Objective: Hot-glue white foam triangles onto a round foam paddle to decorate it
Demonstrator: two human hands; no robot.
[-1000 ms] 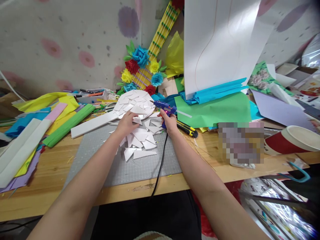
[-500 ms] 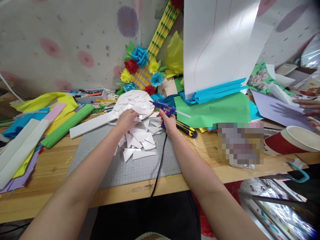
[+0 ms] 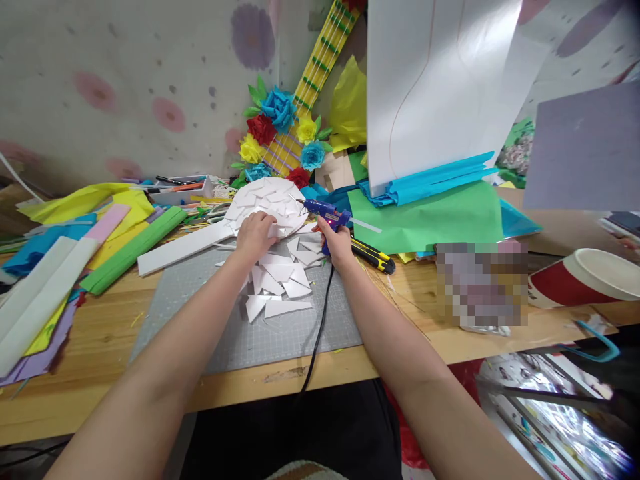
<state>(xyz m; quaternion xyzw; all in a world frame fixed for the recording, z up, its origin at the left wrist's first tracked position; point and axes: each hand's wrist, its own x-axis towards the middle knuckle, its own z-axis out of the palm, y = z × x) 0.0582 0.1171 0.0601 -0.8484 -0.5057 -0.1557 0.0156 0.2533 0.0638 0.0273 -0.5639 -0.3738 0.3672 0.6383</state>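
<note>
My right hand (image 3: 337,243) grips a blue hot glue gun (image 3: 325,212), its nozzle pointing left over a rounded white board (image 3: 245,193) covered with angular white pieces. A clear glue stick pokes out of the gun's back, and its black cord (image 3: 320,333) runs down over the table edge. Above the lower part of the rounded board, my left hand (image 3: 256,235) is closed, with a small white foam board piece (image 3: 273,230) at its fingertips. Loose white shards (image 3: 280,270) lie in a heap on the grey cutting mat (image 3: 240,347), between my forearms.
A yellow-black utility knife (image 3: 373,255) lies right of the gun. Behind stand a flower-decorated yellow guitar (image 3: 285,150) and a large white board (image 3: 440,87). Crepe paper rolls (image 3: 133,250) lie left, a red-white paper cup (image 3: 575,280) right. A purple sheet (image 3: 585,147) stands raised at right.
The purple sheet at the right has been lifted upright; the other person's hand beside it no longer shows. My left hand has shifted slightly up, while the glue gun stays nearly in place.
</note>
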